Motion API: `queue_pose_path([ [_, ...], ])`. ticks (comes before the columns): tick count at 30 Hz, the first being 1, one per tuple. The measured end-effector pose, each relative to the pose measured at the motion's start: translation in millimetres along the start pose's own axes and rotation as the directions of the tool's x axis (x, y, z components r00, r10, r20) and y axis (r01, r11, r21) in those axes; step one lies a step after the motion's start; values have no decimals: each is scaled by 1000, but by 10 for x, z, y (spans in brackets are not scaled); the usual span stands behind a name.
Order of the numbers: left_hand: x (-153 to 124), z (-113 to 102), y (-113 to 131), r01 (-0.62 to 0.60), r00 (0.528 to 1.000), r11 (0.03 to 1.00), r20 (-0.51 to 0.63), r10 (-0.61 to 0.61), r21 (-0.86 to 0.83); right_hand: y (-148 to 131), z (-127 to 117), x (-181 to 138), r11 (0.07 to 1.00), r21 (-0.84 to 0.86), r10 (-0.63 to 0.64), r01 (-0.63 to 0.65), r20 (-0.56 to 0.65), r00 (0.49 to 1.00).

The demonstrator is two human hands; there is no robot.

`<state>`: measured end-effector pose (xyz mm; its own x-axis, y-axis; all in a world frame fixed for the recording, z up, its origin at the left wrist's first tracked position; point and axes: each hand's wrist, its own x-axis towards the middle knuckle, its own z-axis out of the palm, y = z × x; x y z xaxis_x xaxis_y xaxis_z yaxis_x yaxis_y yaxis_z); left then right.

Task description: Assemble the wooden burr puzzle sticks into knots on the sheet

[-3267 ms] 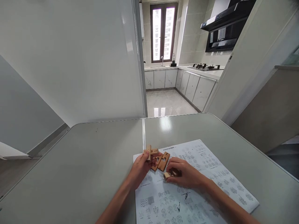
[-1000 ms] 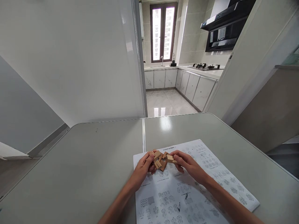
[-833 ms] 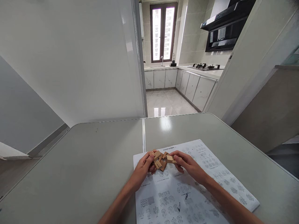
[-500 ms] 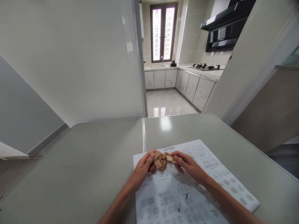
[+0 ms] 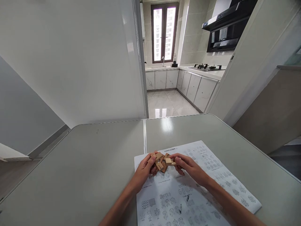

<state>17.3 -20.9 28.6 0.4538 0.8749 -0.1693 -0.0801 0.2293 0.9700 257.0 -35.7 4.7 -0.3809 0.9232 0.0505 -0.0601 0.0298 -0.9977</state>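
Note:
My left hand (image 5: pixel 146 166) is closed around a cluster of interlocking wooden puzzle pieces (image 5: pixel 160 165), with thumb on top and fingers partly hidden beneath. Notched, light-brown pieces point out of the cluster at several angles. Between the thumb and fingers of my right hand (image 5: pixel 187 165) is one notched wooden puzzle piece (image 5: pixel 168 161). Its left end touches or overlaps the right side of the cluster; I cannot tell whether it is fitted in. Both hands are just above a printed sheet (image 5: pixel 197 194) covered with small line diagrams.
The sheet lies on a grey-green table (image 5: pixel 98 169) with a pale seam (image 5: pixel 145 135) running away from me. Beyond the far edge stand a white wall panel (image 5: pixel 94 62) and a doorway into a kitchen with a stove (image 5: pixel 208 67) and cabinets (image 5: pixel 161 80).
My right hand has shifted slightly left and turned its puzzle piece, bringing it closer to the cluster. My left hand holds the cluster almost unmoved.

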Motion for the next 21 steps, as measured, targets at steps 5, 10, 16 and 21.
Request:
queue_pose_path([
  [5,6,-5,-22,10,1000,1000,6,-10,-8,14,-4,-7,1000,-4,-7,7,58,998],
  [10,0,4,-10,3,1000,1000,1,-3,4,-16,21,-10,1000,-13,4,-4,29,1000],
  [16,-1,-8,-16,16,1000,1000,10,-16,1,-49,54,3,999,49,-14,15,-22,1000],
  [21,-1,8,-32,13,999,1000,33,-12,-28,-4,82,12,992,128,-8,8,-3,1000],
])
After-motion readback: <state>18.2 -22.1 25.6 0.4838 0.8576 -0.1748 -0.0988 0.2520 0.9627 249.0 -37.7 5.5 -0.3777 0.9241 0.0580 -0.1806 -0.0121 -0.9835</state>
